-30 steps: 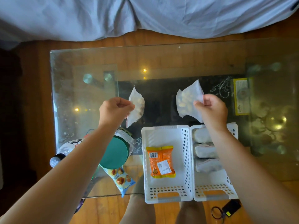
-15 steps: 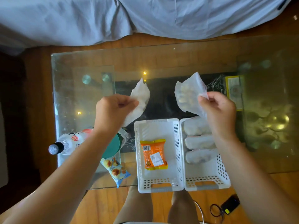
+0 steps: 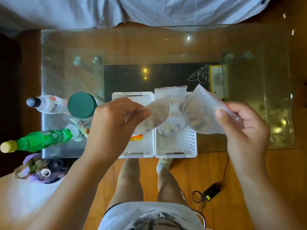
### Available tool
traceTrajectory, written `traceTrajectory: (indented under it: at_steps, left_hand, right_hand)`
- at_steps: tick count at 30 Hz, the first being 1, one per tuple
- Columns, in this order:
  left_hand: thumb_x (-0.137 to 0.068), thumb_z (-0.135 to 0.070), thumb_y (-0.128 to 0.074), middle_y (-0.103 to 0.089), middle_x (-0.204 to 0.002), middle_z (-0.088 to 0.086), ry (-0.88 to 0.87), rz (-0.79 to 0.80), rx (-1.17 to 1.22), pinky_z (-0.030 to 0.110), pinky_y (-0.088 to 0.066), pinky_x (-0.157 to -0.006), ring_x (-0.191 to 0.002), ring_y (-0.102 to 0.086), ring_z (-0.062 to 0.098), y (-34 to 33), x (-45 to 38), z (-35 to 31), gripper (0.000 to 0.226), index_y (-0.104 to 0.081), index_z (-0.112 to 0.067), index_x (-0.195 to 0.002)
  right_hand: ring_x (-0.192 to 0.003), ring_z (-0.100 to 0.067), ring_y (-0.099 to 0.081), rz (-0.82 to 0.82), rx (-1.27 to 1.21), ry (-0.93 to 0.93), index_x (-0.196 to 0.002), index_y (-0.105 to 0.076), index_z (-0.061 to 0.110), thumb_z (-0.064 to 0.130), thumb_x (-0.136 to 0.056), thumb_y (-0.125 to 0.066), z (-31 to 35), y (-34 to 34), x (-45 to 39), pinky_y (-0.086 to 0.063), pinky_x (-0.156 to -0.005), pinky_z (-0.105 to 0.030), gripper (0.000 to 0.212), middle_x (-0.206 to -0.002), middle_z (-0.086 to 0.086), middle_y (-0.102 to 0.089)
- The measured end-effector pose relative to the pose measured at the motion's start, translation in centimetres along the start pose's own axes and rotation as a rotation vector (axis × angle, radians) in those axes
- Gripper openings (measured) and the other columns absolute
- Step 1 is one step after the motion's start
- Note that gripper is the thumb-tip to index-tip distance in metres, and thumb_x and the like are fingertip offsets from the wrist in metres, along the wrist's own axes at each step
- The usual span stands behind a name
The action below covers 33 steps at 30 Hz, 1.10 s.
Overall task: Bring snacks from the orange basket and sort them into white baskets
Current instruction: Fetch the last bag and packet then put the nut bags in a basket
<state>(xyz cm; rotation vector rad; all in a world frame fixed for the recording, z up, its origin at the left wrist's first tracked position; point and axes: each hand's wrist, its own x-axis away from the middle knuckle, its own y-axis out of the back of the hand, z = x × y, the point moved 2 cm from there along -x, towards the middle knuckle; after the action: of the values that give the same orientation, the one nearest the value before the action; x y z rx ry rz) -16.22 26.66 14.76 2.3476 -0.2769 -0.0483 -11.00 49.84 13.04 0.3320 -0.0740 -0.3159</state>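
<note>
Two white baskets sit side by side at the glass table's near edge. My left hand (image 3: 114, 120) pinches a clear nut pouch (image 3: 157, 113) above the left basket (image 3: 137, 151). An orange snack packet (image 3: 136, 137) peeks out under that hand inside this basket. My right hand (image 3: 240, 128) grips a second clear pouch of nuts (image 3: 199, 113), held over the right edge of the right basket (image 3: 192, 143). Similar clear pouches (image 3: 169, 128) lie in the right basket. No orange basket is in view.
Left of the baskets stand a green-lidded jar (image 3: 81, 105), a clear bottle (image 3: 46, 103), a green bottle (image 3: 38, 141) and a snack packet (image 3: 83, 125). A purple bundle (image 3: 41, 170) lies lower left. A black device with cable (image 3: 211, 191) rests on the wooden floor. My legs are under the table edge.
Both hands have come down and nearer, carrying the pouches from beyond the baskets to directly over them. The camera view tilted down, showing more floor and bottles.
</note>
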Motion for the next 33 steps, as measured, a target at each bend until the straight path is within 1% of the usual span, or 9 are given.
traceTrajectory:
  at_steps: [3, 5, 6, 9, 14, 16, 22, 27, 33]
  left_hand:
    - [-0.078, -0.024, -0.064, -0.066, -0.073, -0.004, 0.023, 0.117, 0.020, 0.008, -0.043, -0.065, -0.064, -0.058, 0.005, -2.6, 2.4, -0.9, 0.019, -0.074, -0.008, -0.079]
    - [-0.078, -0.023, -0.068, -0.070, -0.076, 0.000, 0.048, 0.190, 0.004, 0.028, -0.052, -0.065, -0.068, -0.062, 0.014, -4.5, 3.6, -1.0, 0.015, -0.075, -0.010, -0.080]
    - [-0.078, -0.021, -0.070, -0.071, -0.078, 0.000, 0.051, 0.222, -0.020, 0.033, -0.053, -0.064, -0.070, -0.063, 0.015, -5.3, 4.1, -1.0, 0.011, -0.076, -0.012, -0.080]
    - [-0.081, -0.022, -0.069, -0.071, -0.083, -0.003, 0.095, 0.332, -0.067, 0.033, -0.052, -0.065, -0.075, -0.064, 0.014, -8.2, 5.1, -0.6, 0.009, -0.076, -0.017, -0.084]
    - [-0.089, -0.028, -0.056, -0.067, -0.101, -0.005, 0.117, 0.593, -0.243, 0.029, -0.047, -0.071, -0.093, -0.062, 0.018, -14.2, 6.2, 1.4, 0.019, -0.072, -0.025, -0.099]
    - [-0.091, -0.029, -0.053, -0.065, -0.106, -0.006, 0.109, 0.650, -0.311, 0.027, -0.044, -0.072, -0.096, -0.061, 0.018, -16.4, 6.4, 2.4, 0.022, -0.071, -0.027, -0.104]
    - [-0.092, -0.026, -0.053, -0.066, -0.110, -0.004, 0.201, 0.719, -0.395, 0.032, -0.049, -0.080, -0.101, -0.061, 0.020, -20.4, 5.5, 4.9, 0.021, -0.070, -0.029, -0.103]
    - [-0.093, -0.029, -0.053, -0.067, -0.111, -0.002, 0.177, 0.747, -0.454, 0.027, -0.041, -0.074, -0.103, -0.060, 0.021, -21.4, 4.7, 5.6, 0.021, -0.070, -0.030, -0.105]
    - [-0.092, -0.031, -0.055, -0.066, -0.108, 0.004, 0.212, 0.658, -0.452, 0.028, -0.038, -0.067, -0.096, -0.062, 0.027, -20.9, 2.4, 5.7, 0.020, -0.071, -0.025, -0.103]
  right_hand:
    - [-0.081, 0.007, -0.061, 0.000, 0.012, -0.064, -0.088, -0.061, 0.039, 0.023, -0.087, -0.058, -1.6, 1.7, 2.0, -0.043, -0.062, -0.002, 0.017, -0.083, 0.024, -0.066]
    - [-0.083, 0.006, -0.061, -0.012, 0.030, -0.121, -0.089, -0.060, 0.037, 0.025, -0.086, -0.057, -3.2, 2.4, 3.1, -0.044, -0.062, -0.003, 0.012, -0.081, 0.022, -0.065]
    - [-0.084, 0.006, -0.061, -0.018, 0.048, -0.147, -0.091, -0.061, 0.033, 0.027, -0.086, -0.057, -4.1, 2.6, 3.5, -0.044, -0.062, -0.003, 0.008, -0.082, 0.021, -0.064]
    - [-0.086, 0.008, -0.060, -0.045, 0.079, -0.198, -0.095, -0.061, 0.022, 0.024, -0.088, -0.058, -6.4, 2.9, 4.6, -0.045, -0.064, -0.002, 0.008, -0.088, 0.018, -0.062]
    - [-0.086, 0.009, -0.061, -0.087, 0.038, -0.291, -0.098, -0.061, 0.019, 0.026, -0.087, -0.058, -9.2, 2.5, 5.5, -0.046, -0.064, -0.003, 0.013, -0.090, 0.017, -0.063]
    - [-0.085, 0.008, -0.061, -0.095, 0.026, -0.310, -0.098, -0.061, 0.018, 0.026, -0.087, -0.058, -9.9, 2.2, 5.6, -0.046, -0.064, -0.004, 0.014, -0.090, 0.016, -0.063]
    - [-0.085, 0.005, -0.062, -0.115, 0.020, -0.344, -0.098, -0.060, 0.019, 0.023, -0.089, -0.057, -10.9, 1.9, 5.5, -0.047, -0.064, -0.005, 0.010, -0.090, 0.013, -0.063]
    - [-0.087, 0.002, -0.062, -0.169, 0.015, -0.372, -0.099, -0.059, 0.018, 0.023, -0.090, -0.058, -11.0, 2.2, 5.8, -0.048, -0.064, -0.006, 0.011, -0.091, 0.014, -0.062]
    - [-0.085, 0.018, -0.058, -0.203, 0.003, -0.395, -0.097, -0.058, 0.020, 0.021, -0.090, -0.057, -10.8, 2.8, 6.4, -0.046, -0.061, -0.002, 0.007, -0.088, 0.024, -0.059]
